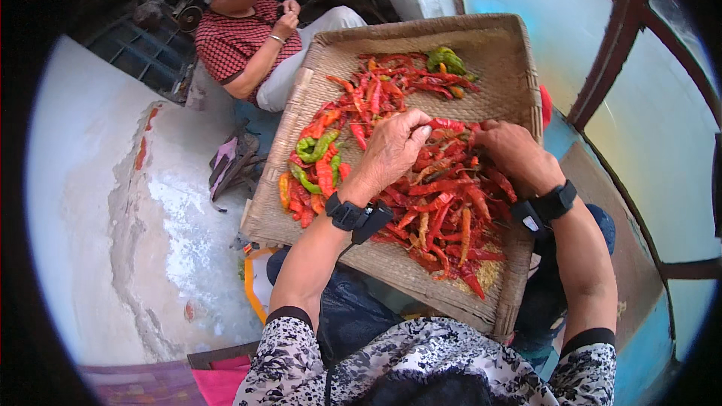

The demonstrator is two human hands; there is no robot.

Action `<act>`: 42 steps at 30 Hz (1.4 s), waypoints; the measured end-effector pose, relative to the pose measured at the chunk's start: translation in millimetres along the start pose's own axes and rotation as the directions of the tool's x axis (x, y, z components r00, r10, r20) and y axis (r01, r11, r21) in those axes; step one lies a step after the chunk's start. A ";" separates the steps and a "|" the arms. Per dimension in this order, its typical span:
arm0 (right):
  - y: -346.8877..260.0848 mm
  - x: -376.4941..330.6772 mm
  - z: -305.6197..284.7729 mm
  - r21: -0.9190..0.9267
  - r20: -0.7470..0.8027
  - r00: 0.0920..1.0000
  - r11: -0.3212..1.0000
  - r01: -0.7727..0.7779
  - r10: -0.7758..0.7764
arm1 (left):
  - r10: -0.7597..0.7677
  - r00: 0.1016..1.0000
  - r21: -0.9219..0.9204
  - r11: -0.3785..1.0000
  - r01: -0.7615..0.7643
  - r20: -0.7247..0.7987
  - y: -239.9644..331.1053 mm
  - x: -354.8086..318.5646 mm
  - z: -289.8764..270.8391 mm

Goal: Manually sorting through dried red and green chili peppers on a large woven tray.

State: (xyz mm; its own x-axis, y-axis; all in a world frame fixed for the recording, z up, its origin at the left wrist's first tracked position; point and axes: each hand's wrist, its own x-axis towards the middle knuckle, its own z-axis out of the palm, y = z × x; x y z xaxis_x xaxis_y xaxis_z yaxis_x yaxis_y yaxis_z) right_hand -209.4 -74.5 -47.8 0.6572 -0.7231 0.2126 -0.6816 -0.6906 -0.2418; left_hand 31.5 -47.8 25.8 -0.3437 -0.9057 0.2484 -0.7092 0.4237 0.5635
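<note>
A red chili pepper (pixel 449 125) is stretched between my two hands, over a woven tray (pixel 481 109). My left hand (pixel 391 149) pinches one end of it between thumb and fingers. At the other end the curled fingers of my right hand (pixel 517 154) close on it, and their tips are partly hidden. Under my hands lies a big heap of wrinkled red chilies (pixel 440 214). Another pile of red chilies (pixel 372 94) fills the far left part of the tray. Green chilies (pixel 307 162) sit at its left side, with more green peppers (pixel 445 60) near the far edge.
Loose pale seeds (pixel 489 274) lie at the tray's near right corner. Beyond the tray sits another person (pixel 244 49) in a red patterned shirt, hands together. A worn, cracked wall (pixel 162 203) stands at left. Framed panels (pixel 647 120) line the right. Dark wristbands circle both my wrists.
</note>
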 end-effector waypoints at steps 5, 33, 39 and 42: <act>-13.5 -2.2 -7.9 -0.009 -0.006 1.000 1.000 -0.005 0.005 | -0.139 0.931 0.001 0.989 0.148 -0.337 -28.2 19.2 -39.8; -8.1 0.4 -31.8 0.462 -0.002 1.000 0.887 -0.016 0.019 | -0.101 0.891 0.309 0.916 0.257 -0.442 -54.3 36.6 -37.6; -11.7 -3.4 -29.1 0.480 0.113 0.993 0.877 -0.019 -0.041 | -0.114 0.972 0.067 0.993 0.102 0.207 -19.8 -9.7 20.5; -17.2 -2.3 -25.3 0.464 0.163 0.985 0.885 -0.029 -0.053 | 0.054 0.980 0.209 0.973 -0.094 0.190 -12.1 -24.7 36.5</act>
State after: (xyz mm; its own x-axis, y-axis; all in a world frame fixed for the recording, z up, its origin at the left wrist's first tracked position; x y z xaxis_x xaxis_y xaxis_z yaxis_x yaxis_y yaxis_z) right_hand -207.3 -61.4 -20.2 0.7359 -0.6736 0.0682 -0.4731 -0.5836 -0.6599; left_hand 26.1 -29.9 -15.9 -0.4921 -0.8616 0.1243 -0.7867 0.5013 0.3604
